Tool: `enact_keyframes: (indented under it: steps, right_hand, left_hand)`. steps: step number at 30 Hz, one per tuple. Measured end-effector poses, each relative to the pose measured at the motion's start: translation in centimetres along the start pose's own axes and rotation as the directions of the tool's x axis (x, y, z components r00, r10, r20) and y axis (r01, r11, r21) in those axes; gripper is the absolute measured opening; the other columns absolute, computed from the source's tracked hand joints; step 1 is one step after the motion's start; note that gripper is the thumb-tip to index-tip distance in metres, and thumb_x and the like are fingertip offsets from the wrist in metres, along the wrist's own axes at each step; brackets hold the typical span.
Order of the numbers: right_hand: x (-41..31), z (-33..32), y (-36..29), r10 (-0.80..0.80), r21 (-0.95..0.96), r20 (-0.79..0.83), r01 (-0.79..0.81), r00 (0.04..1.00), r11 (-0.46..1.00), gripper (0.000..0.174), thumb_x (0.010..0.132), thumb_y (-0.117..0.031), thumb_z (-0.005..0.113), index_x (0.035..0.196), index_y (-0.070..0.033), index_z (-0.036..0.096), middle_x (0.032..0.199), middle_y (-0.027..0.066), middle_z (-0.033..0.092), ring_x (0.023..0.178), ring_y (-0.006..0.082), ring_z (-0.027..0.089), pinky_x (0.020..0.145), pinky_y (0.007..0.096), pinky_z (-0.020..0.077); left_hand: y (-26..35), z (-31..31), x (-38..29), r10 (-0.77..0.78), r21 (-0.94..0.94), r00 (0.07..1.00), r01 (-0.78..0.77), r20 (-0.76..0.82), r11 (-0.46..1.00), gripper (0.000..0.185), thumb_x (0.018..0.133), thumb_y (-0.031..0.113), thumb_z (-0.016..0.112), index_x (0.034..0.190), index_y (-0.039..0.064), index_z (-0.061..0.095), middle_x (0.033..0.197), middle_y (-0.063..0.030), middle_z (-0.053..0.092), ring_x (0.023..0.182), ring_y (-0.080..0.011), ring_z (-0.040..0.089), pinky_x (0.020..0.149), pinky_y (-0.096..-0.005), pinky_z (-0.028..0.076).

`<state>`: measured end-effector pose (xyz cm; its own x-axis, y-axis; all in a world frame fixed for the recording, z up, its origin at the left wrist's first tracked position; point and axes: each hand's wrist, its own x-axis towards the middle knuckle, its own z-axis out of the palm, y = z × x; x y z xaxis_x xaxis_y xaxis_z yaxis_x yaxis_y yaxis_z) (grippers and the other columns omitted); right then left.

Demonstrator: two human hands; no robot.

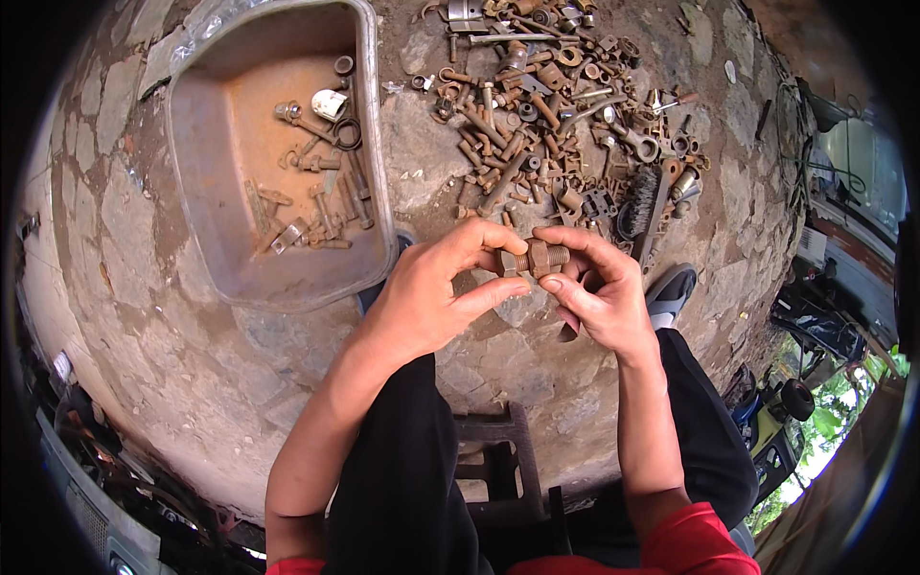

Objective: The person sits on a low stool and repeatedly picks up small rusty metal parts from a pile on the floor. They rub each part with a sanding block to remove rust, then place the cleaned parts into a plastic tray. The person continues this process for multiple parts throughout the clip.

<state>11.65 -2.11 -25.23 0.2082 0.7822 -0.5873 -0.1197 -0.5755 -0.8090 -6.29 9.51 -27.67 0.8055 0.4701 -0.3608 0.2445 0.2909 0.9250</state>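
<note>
Between my two hands is a rusty hex bolt (511, 264) with a hex nut (539, 259) partway along its shank; the threaded end sticks out to the right. My left hand (438, 284) holds the bolt head between thumb and forefinger. The thumb and fingers of my right hand (600, 284) pinch the nut. A curled, thin brown piece (570, 327), perhaps abrasive cloth, is tucked in the right palm, mostly hidden by the fingers. Beyond the hands, a heap of rusty bolts, nuts and fittings (514, 147) is spread over the stone ground.
A worn grey basin (237, 295), rust-stained inside, stands at the left with several bolts and fittings in it. A wire brush (649, 215) lies at the heap's near right. A dark plastic stool (528, 460) is between my legs. Cables (798, 144) run along the right edge.
</note>
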Motion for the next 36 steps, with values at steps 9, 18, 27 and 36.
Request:
enact_keyframes:
  steps: [9,18,27,36]
  right_hand:
    - [0.6,1.5,0.9,0.244,-0.128,0.015,-0.240,0.970,0.962,0.036,0.086,-0.021,0.075,0.114,0.000,0.065,0.054,0.0007,0.056,0.045,0.0050,0.050,0.042,0.0243,0.0362]
    - [0.7,1.0,3.9,0.219,0.096,-0.123,-0.208,0.968,0.973,0.028,0.092,-0.018,0.067,0.112,0.001,0.062,0.085,0.0001,0.062,0.053,0.0035,0.047,0.044,0.0194,0.0365]
    - [4.0,-1.2,6.4,0.271,0.313,-0.527,-0.112,0.806,0.943,0.039,0.096,-0.029,0.064,0.122,0.000,0.059,0.083,0.0019,0.062,0.058,0.0073,0.053,0.052,0.0217,0.0473]
    - [3.0,6.5,3.4,0.167,0.559,-0.238,-0.006,0.957,0.829,0.045,0.096,-0.013,0.061,0.137,0.001,0.046,0.122,0.0138,0.063,0.109,0.0179,0.063,0.090,0.0287,0.0525]
  left_hand:
    - [-3.0,0.0,-1.4,0.070,0.217,0.997,-0.066,-0.013,0.974,0.044,0.086,0.014,0.073,0.123,0.005,0.052,0.112,-0.0134,0.067,0.094,-0.0329,0.070,0.076,-0.0396,0.057]
    - [-4.7,-0.5,-2.2,-0.302,-0.047,0.953,0.301,-0.032,0.953,0.032,0.095,0.010,0.062,0.125,0.001,0.052,0.101,-0.0123,0.070,0.094,-0.0176,0.069,0.080,-0.0308,0.053]
    - [-6.2,0.6,-2.0,-0.387,-0.390,0.922,0.367,0.031,0.844,0.021,0.099,0.011,0.056,0.118,0.003,0.052,0.098,-0.0089,0.068,0.083,-0.0139,0.066,0.088,-0.0286,0.044]
    - [-5.5,1.2,-1.6,-0.359,-0.210,0.932,0.341,-0.050,0.916,0.029,0.092,0.000,0.064,0.119,0.001,0.052,0.098,-0.0072,0.068,0.087,-0.0130,0.066,0.078,-0.0268,0.051]
